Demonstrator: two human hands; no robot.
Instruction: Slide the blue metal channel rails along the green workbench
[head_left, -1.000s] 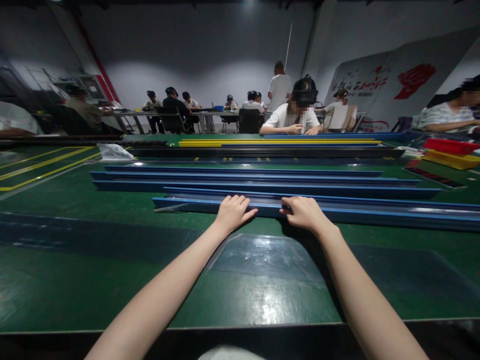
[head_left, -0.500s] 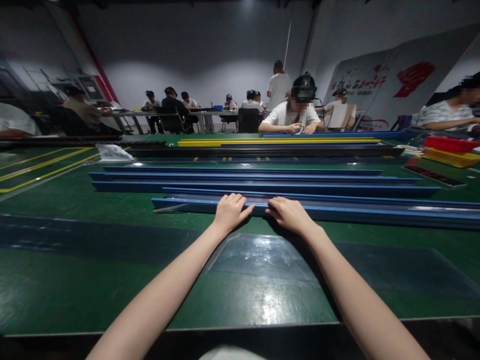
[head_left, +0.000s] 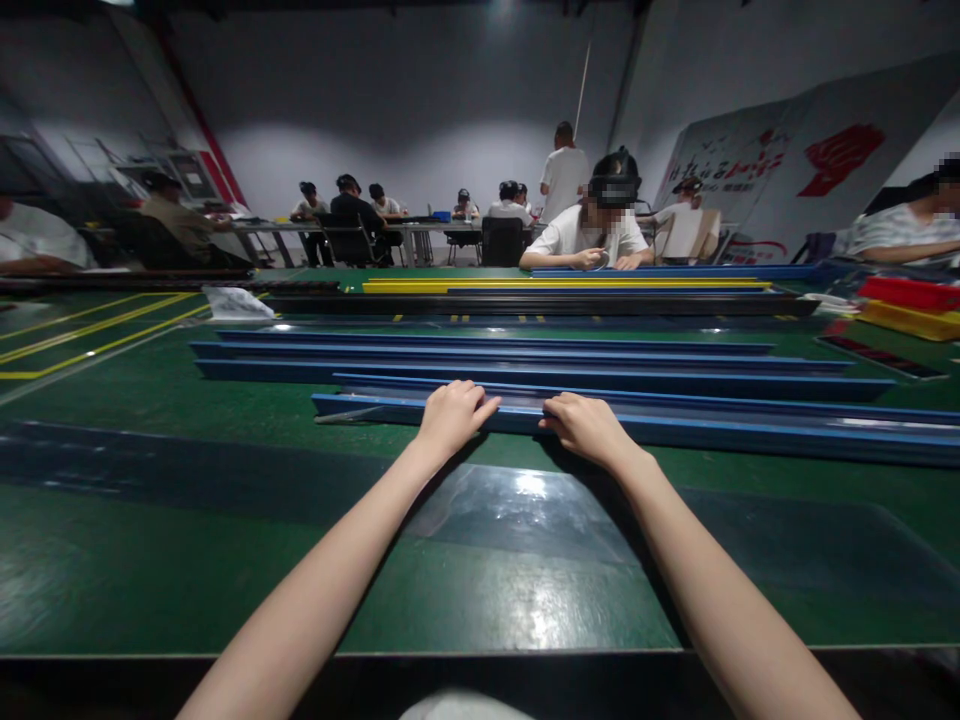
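A long blue U-shaped channel (head_left: 720,420) lies across the green table in front of me, running out of view on the right. My left hand (head_left: 450,415) grips its near wall, fingers hooked over the rim into the trough and thumb pointing right. A short gap to the right, my right hand (head_left: 585,424) has its fingers curled over the same wall. A strip of clear film (head_left: 352,413) shows at the channel's left end. Behind it are more blue channels (head_left: 540,380), lying parallel.
Flat clear sheets (head_left: 187,470) lie on the green table (head_left: 480,610) nearer me. Farther back are yellow strips (head_left: 570,285), a black strip (head_left: 525,304) and, at right, red (head_left: 915,294) and yellow (head_left: 907,320) trays. A co-worker (head_left: 600,225) sits across the table.
My left hand has slid a little to the left along the channel, widening the gap between my hands. My right hand keeps its place on the channel. The whole view has shifted slightly.
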